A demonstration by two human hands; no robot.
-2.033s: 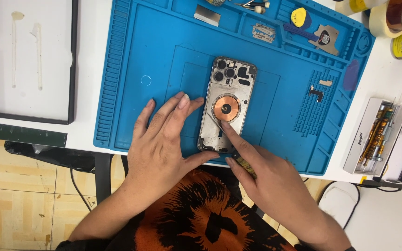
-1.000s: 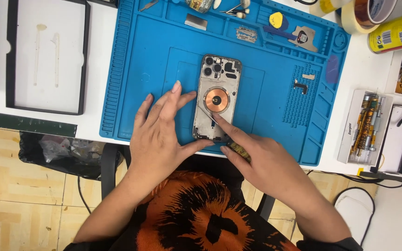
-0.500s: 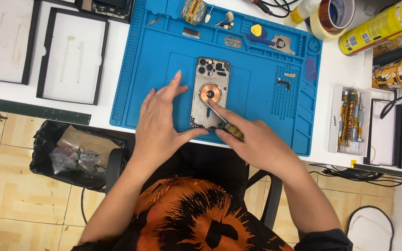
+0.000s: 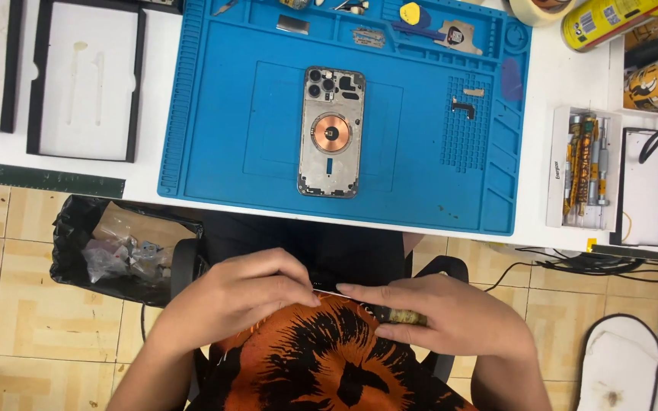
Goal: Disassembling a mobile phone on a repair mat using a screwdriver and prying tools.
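Metal, thin and stiff, the small screwdriver (image 4: 378, 307) lies over our lap, below the blue mat (image 4: 215, 137); our right hand (image 4: 451, 316) clasps its handle; our left hand (image 4: 241, 293) pinches its fine, fragile-looking tip.

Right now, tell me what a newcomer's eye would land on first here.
The big bright blue silicone work mat fills the white desk's middle, with an opened grey phone housing and its copper coil ring lying at its centre. Below the desk edge, the left hand and right hand meet over the orange-and-black shirt, pinching a thin-tipped tool.
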